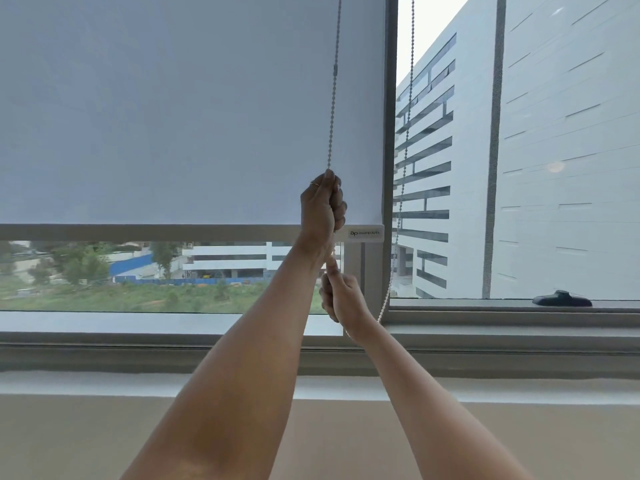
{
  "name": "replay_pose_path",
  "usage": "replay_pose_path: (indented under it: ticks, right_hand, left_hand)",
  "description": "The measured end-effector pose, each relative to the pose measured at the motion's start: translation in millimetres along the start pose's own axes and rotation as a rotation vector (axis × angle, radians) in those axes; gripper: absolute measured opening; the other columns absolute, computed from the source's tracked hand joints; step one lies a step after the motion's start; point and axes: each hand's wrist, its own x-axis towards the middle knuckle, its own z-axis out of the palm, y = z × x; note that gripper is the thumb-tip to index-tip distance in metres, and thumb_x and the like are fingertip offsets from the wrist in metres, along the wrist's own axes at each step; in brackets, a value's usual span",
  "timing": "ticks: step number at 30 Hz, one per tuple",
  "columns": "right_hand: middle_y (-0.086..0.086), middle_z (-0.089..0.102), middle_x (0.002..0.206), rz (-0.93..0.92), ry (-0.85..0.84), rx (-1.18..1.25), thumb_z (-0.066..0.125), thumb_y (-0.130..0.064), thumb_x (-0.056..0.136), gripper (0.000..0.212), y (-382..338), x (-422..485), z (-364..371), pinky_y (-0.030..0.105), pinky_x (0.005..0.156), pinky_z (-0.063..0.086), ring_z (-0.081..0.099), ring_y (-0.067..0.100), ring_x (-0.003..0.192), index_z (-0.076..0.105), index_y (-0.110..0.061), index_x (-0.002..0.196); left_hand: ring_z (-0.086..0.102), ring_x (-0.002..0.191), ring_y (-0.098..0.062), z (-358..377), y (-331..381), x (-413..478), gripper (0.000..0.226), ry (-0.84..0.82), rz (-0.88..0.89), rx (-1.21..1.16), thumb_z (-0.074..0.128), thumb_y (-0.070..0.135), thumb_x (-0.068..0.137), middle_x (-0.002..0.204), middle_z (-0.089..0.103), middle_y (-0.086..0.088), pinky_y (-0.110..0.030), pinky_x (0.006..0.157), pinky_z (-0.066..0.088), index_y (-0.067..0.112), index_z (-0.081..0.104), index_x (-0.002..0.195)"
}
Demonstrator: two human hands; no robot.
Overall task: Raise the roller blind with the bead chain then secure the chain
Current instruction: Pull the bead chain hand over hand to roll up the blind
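A pale grey roller blind (173,116) covers most of the left window pane; its bottom bar (138,232) hangs a little above the sill. A white bead chain (333,98) runs down in front of the blind's right side. My left hand (322,206) grips this strand in a fist just above the bottom bar. Right below it, my right hand (341,296) grips the same strand. The chain's other strand (408,126) hangs to the right, in front of the bare pane, and loops down near my right wrist.
A grey window frame post (390,98) divides the two panes. A dark window handle (561,299) lies on the right pane's lower frame. The grey sill (104,341) runs across below, with a beige wall under it. Buildings and grass show outside.
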Motion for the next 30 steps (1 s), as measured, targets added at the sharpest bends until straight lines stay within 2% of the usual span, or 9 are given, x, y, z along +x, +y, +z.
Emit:
replay_pose_path:
  ticks: [8, 14, 16, 19, 21, 24, 26, 28, 30]
  right_hand:
    - [-0.013, 0.024, 0.033, 0.167, -0.083, -0.097, 0.026, -0.035, 0.099, 0.051, 49.5, -30.3, -8.0, 0.011, 0.032, 0.017, 0.018, 0.001, 0.03, 0.022, -0.018, 0.051]
    - [-0.016, 0.021, 0.035, 0.181, -0.158, -0.201, 0.026, -0.032, 0.099, 0.051, 60.2, -31.6, -22.6, 0.01, 0.035, 0.015, 0.016, 0.0, 0.033, 0.021, -0.02, 0.049]
    - [-0.012, 0.024, 0.038, 0.207, -0.185, -0.194, 0.025, -0.034, 0.098, 0.05, 53.9, -32.1, -27.3, 0.01, 0.033, 0.017, 0.019, 0.001, 0.031, 0.025, -0.017, 0.051]
    - [0.0, 0.038, 0.046, 0.258, -0.297, -0.308, 0.021, -0.041, 0.098, 0.055, 45.9, -31.7, -36.3, 0.014, 0.035, 0.023, 0.031, 0.005, 0.035, 0.043, -0.012, 0.057]
    - [0.001, 0.051, 0.056, 0.314, -0.426, -0.375, 0.024, -0.041, 0.098, 0.049, 38.6, -27.0, -45.1, 0.018, 0.042, 0.031, 0.042, 0.009, 0.045, 0.054, -0.015, 0.069]
    - [-0.002, 0.061, 0.08, 0.46, -0.653, -0.482, 0.046, -0.027, 0.095, 0.014, 13.9, -10.9, -59.2, 0.021, 0.062, 0.039, 0.052, 0.007, 0.067, 0.057, -0.019, 0.097]
    - [-0.006, 0.059, 0.088, 0.501, -0.726, -0.644, 0.055, -0.018, 0.091, 0.016, -11.2, 2.7, -66.3, 0.021, 0.072, 0.043, 0.054, 0.003, 0.076, 0.056, -0.019, 0.107]
    - [-0.008, 0.061, 0.092, 0.431, -0.689, -0.731, 0.05, -0.01, 0.093, 0.016, -41.4, 15.3, -67.8, 0.025, 0.085, 0.043, 0.056, 0.003, 0.085, 0.059, -0.023, 0.095]
    - [-0.006, 0.064, 0.093, 0.291, -0.513, -0.662, 0.043, -0.008, 0.095, 0.021, -70.1, 24.7, -62.0, 0.028, 0.091, 0.041, 0.058, 0.007, 0.092, 0.062, -0.018, 0.097]
  left_hand:
    - [0.018, 0.029, 0.002, -30.3, -44.9, -47.0, 0.038, 0.035, -0.085, -0.011, 0.031, 0.02, 0.1, 0.035, 0.027, 0.014, -0.01, 0.03, 0.013, 0.018, 0.036, 0.062]
    - [0.018, 0.03, 0.002, -37.5, -53.3, -63.4, 0.037, 0.026, -0.107, -0.025, 0.031, 0.021, 0.1, 0.036, 0.027, 0.014, -0.01, 0.03, 0.015, 0.018, 0.036, 0.063]
    - [0.018, 0.03, 0.002, -35.6, -53.2, -64.5, 0.037, 0.02, -0.107, -0.027, 0.031, 0.021, 0.1, 0.036, 0.027, 0.014, -0.01, 0.03, 0.015, 0.018, 0.035, 0.063]
    - [0.017, 0.03, 0.002, -33.0, -54.2, -65.4, 0.037, 0.012, -0.121, -0.04, 0.031, 0.022, 0.1, 0.036, 0.027, 0.015, -0.01, 0.03, 0.012, 0.018, 0.036, 0.063]
    - [0.017, 0.031, 0.002, -31.4, -54.5, -66.1, 0.037, 0.01, -0.123, -0.032, 0.032, 0.023, 0.099, 0.036, 0.027, 0.015, -0.011, 0.03, 0.012, 0.018, 0.036, 0.063]
    - [0.018, 0.031, 0.002, -29.7, -53.7, -65.9, 0.037, 0.003, -0.122, -0.02, 0.032, 0.024, 0.099, 0.036, 0.027, 0.014, -0.01, 0.03, 0.013, 0.018, 0.036, 0.063]
    - [0.017, 0.031, 0.001, -28.1, -53.5, -66.3, 0.037, 0.004, -0.135, -0.038, 0.033, 0.024, 0.099, 0.036, 0.027, 0.014, -0.01, 0.03, 0.013, 0.018, 0.036, 0.063]
    - [0.017, 0.03, 0.001, -26.6, -54.2, -67.0, 0.037, 0.015, -0.144, -0.05, 0.034, 0.024, 0.099, 0.035, 0.027, 0.013, -0.01, 0.029, 0.014, 0.018, 0.036, 0.062]
    - [0.017, 0.03, 0.001, -24.9, -53.9, -67.8, 0.038, 0.027, -0.142, -0.031, 0.034, 0.023, 0.099, 0.035, 0.026, 0.013, -0.011, 0.029, 0.015, 0.018, 0.036, 0.062]
